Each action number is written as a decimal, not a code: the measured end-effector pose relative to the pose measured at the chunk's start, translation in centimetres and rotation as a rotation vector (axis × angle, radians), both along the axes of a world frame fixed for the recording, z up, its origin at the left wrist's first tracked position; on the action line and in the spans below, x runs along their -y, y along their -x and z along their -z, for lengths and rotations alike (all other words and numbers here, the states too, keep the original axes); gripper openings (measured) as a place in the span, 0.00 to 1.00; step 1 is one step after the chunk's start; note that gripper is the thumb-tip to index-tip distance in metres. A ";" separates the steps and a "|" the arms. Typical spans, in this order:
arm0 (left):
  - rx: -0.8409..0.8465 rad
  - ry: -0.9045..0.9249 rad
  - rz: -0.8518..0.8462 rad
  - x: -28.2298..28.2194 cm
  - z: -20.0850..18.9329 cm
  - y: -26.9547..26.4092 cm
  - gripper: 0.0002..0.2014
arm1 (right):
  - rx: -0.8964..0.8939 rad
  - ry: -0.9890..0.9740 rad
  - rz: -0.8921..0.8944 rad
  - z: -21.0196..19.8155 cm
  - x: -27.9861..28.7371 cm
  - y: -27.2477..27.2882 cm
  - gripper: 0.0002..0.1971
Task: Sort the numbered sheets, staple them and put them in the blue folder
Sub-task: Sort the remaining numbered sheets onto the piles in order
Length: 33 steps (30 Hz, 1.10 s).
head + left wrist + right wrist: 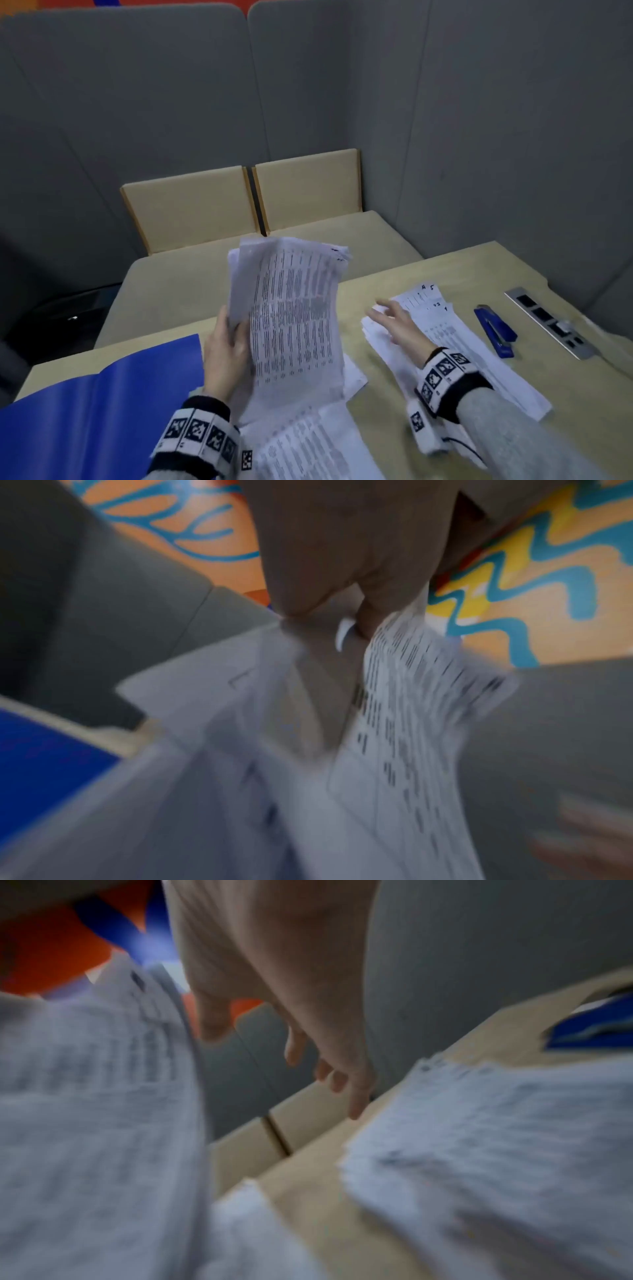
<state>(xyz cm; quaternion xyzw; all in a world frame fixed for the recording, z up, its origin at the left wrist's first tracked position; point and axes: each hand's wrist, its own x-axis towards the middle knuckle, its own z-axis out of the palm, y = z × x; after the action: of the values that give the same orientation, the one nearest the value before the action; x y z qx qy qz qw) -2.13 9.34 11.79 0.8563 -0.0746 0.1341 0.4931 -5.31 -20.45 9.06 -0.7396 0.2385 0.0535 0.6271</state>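
Holding a loose sheaf of sheets (291,322) upright by one edge, the left hand (227,353) risks pages slipping out of order (the pinch looks light). Right hand (394,320), fingers spread, hovers over the fanned stack (455,346) beside the stapler (496,330); the blue folder (99,407) lies open at left.
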 end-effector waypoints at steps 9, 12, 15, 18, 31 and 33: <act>-0.473 0.140 -0.040 7.8 6.5 5.3 0.11 | -0.516 0.816 -0.002 10.7 18.7 2.7 0.29; -0.539 0.088 -0.098 9.0 8.4 6.0 0.13 | -0.634 0.844 -0.046 11.0 19.0 2.2 0.47; -0.574 0.077 -0.151 9.6 8.9 6.5 0.11 | -0.738 0.797 -0.037 10.6 19.0 1.4 0.54; -0.577 0.072 -0.183 10.1 8.6 6.8 0.10 | -0.790 0.750 -0.057 10.4 19.2 1.3 0.54; -0.558 0.007 -0.231 10.4 9.8 6.7 0.05 | -0.578 0.357 0.011 10.7 19.7 2.6 0.18; -0.544 -0.001 -0.243 10.3 10.1 6.9 0.05 | -0.497 0.234 0.054 10.8 20.2 2.9 0.13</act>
<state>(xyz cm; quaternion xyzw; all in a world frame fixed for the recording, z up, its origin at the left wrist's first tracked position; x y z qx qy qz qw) -8.99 -0.94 1.69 0.8637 0.1632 -0.0422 0.4749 -8.22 -40.65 -1.71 -0.7644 0.4095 0.1887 0.4609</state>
